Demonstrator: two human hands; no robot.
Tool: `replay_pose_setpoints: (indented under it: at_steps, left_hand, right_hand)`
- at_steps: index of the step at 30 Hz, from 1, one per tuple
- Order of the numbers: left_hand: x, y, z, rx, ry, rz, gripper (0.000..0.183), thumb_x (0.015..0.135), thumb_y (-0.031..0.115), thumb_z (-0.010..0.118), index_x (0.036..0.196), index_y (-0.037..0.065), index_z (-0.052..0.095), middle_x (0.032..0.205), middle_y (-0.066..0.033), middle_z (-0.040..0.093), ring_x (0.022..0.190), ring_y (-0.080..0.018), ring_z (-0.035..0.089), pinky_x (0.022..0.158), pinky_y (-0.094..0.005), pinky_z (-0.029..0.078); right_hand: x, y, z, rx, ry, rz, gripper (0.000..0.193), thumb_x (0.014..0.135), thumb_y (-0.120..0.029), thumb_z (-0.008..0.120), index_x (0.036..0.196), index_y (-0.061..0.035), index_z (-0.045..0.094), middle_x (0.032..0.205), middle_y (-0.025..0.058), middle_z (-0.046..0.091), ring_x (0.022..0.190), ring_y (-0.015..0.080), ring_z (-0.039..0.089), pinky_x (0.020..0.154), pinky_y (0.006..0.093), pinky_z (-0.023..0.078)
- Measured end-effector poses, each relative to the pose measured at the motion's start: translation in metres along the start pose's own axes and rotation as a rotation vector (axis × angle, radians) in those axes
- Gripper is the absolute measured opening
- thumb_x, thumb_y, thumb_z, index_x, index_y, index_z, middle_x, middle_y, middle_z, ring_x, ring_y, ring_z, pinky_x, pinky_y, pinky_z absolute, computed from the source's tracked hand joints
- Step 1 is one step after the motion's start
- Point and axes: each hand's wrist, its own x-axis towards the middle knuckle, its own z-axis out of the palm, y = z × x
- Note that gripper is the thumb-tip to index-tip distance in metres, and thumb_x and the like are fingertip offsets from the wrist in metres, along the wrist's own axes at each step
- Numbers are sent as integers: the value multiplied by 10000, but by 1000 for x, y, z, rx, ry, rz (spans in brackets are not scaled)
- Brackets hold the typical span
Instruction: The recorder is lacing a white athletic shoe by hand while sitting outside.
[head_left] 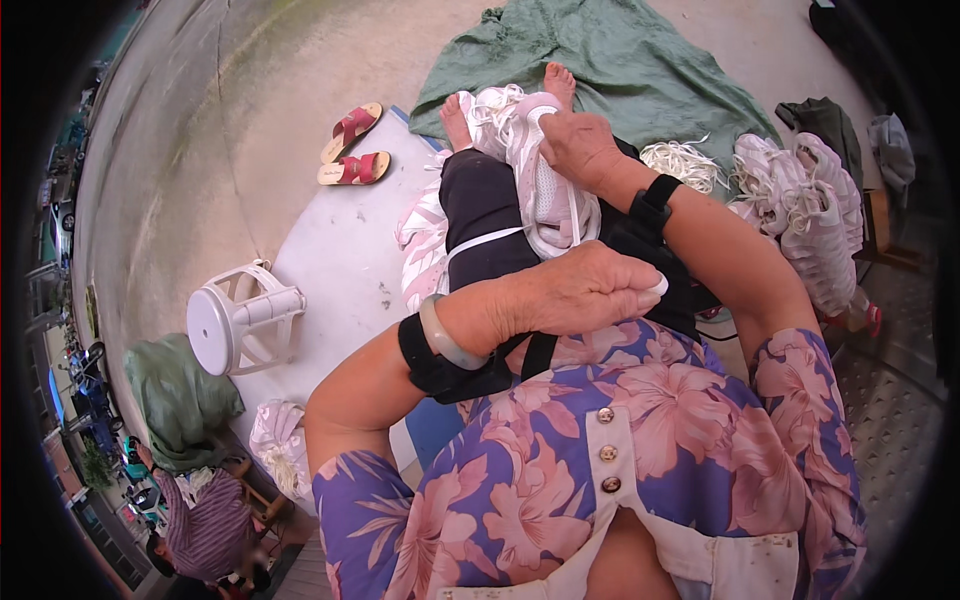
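Across my lap lies a white and pink sneaker (560,205), with loose white laces around it. My right hand (580,145) is closed on the sneaker's far end, which is pale pink and white. Nearer my body, my left hand (590,285) is closed, its fingers pressed together and pointing right. A small white bit shows at its fingertips; whether it is lace or something else is unclear. A white lace (485,240) runs over my dark trousers, left of the sneaker. More white-pink shoes (425,245) rest by my left leg.
Strung bundles of pale shoes (805,215) stand at the right, beside a heap of white laces (685,165). Green cloth (590,60) spreads beyond my bare feet. Red sandals (355,168) and a white plastic stool (240,315) are on the left. Another person (210,525) sits at lower left.
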Motion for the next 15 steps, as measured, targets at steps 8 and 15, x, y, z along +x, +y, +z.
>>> replay_pose_setpoints:
  at_steps: [8,15]
  left_hand:
    - [-3,7,-3,-42,16,-4,274,944,232,430,774,18,449,645,-8,392,604,-93,376,550,-248,344]
    - [-1,12,-2,32,59,51,269,938,211,430,753,15,432,640,-28,382,577,-114,373,533,-258,339]
  right_hand:
    - [-1,-1,-1,127,29,77,93,751,-154,529,756,-68,564,708,151,586,681,319,590,597,416,462]
    - [20,-9,-13,-383,-339,-478,105,754,-97,520,828,-54,581,781,116,585,702,293,606,583,389,475]
